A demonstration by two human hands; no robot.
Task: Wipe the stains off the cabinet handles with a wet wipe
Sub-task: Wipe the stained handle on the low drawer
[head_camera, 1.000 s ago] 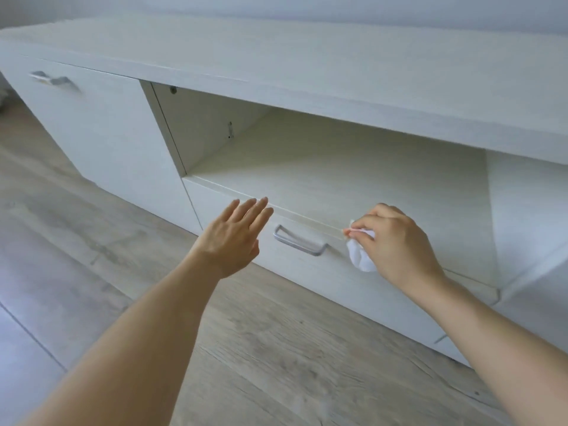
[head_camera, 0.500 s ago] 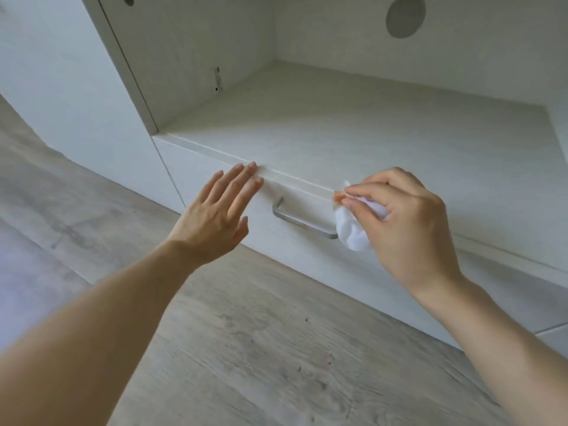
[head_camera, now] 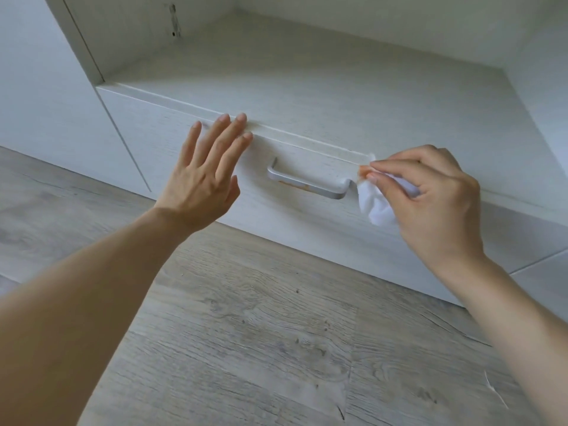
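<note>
The right hand (head_camera: 436, 204) pinches a crumpled white wet wipe (head_camera: 373, 202) between thumb and curled fingers, the bulk of the wipe hanging below the fingertips. A faint orange tint shows on the wipe's upper edge by the thumb. The wipe sits just beside the right end of the drawer handle (head_camera: 309, 182), close to it, though whether it touches the metal cannot be told.

The left hand (head_camera: 206, 176) is spread, fingers straight and slightly fanned, palm facing the drawer front (head_camera: 172, 139). Its fingertips lie at the upper edge of the drawer, left of the handle; the thumb points toward the handle's left end. Whether the palm itself presses on the panel cannot be told.

The handle is a flat silver metal bar with two short legs fixed to the white wood-grain drawer front, tilted in the view. An orange-brown stain (head_camera: 296, 186) runs along the lower face of the bar, left of its middle.

Above the drawer opens a shelf compartment (head_camera: 307, 78) of the same pale wood, with a small metal fitting (head_camera: 174, 20) on its left inner wall. A closed cabinet door (head_camera: 46, 87) stands to the left. Grey wood-plank floor (head_camera: 246, 318) stretches below both forearms
</note>
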